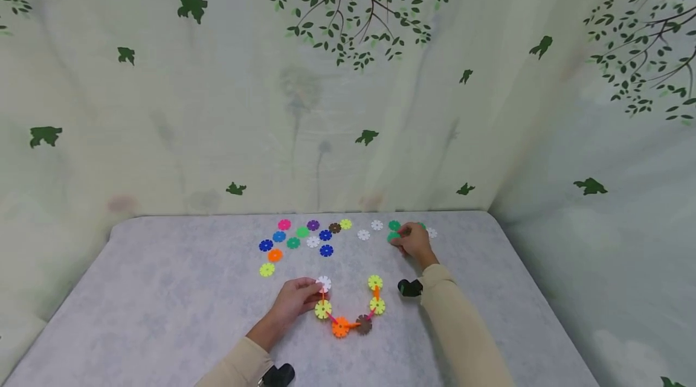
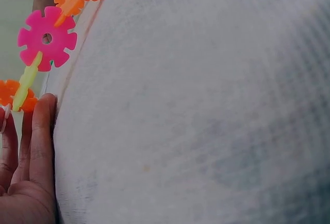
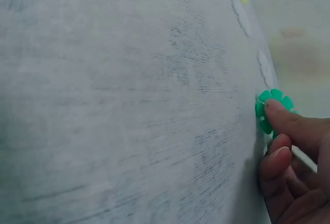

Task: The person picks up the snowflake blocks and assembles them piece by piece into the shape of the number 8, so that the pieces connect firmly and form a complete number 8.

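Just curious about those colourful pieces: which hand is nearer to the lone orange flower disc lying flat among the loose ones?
The left hand. It rests at the chain's white end, below and right of the orange disc. The right hand is far right, on a green disc.

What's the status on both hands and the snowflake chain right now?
Left hand holds the chain's white end disc. Right hand pinches a loose green disc at the far pile. Nothing between them.
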The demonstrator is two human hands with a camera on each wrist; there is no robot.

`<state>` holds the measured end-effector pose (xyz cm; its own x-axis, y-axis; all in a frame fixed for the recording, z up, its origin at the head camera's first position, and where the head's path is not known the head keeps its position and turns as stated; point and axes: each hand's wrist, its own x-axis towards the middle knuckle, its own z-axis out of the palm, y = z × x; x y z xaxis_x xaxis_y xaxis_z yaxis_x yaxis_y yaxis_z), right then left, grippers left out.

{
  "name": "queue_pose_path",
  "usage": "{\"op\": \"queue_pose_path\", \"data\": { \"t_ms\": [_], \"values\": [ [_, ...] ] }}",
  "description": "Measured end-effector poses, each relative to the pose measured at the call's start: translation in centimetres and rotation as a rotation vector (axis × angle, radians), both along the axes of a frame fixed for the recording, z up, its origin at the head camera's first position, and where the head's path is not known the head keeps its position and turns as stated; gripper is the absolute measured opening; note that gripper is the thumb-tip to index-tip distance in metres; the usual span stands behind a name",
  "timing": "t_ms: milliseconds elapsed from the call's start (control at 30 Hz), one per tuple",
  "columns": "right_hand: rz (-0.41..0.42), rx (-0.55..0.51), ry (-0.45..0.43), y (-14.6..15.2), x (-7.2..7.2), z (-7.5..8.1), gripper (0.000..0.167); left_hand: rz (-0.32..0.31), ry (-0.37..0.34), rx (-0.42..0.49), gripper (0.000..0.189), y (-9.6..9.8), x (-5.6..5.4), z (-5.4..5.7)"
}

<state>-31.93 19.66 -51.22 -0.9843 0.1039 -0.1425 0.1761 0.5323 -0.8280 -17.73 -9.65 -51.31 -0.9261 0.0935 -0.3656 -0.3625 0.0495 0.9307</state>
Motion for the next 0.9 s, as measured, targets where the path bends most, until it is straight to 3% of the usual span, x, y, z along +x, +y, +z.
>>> {"op": "queue_pose_path", "data": {
  "t_ms": [167, 400, 500, 700, 900],
  "values": [
    [0.084, -0.115, 0.079, -0.4, 1.2, 0.2, 0.016, 0.004, 0.008, -0.004, 0.030, 0.0, 0.1, 0.2],
    [0.415, -0.224, 0.056, -4.1, 3.9, 2.5, 0.015, 0.004, 0.006, -0.017, 0.031, -0.2, 0.0, 0.4],
    [0.516, -0.252, 0.030, -5.8, 5.1, 2.8, 0.011, 0.002, -0.003, -0.021, 0.032, -0.1, -0.2, 0.4],
    [0.609, -0.254, 0.039, -8.3, 6.0, 1.7, 0.007, -0.016, -0.004, -0.001, 0.032, -0.1, -0.3, 0.0],
    [0.643, -0.274, 0.047, -9.4, 6.6, 1.3, 0.006, -0.014, 0.002, 0.017, 0.031, -0.1, -0.2, 0.0]
  ]
}}
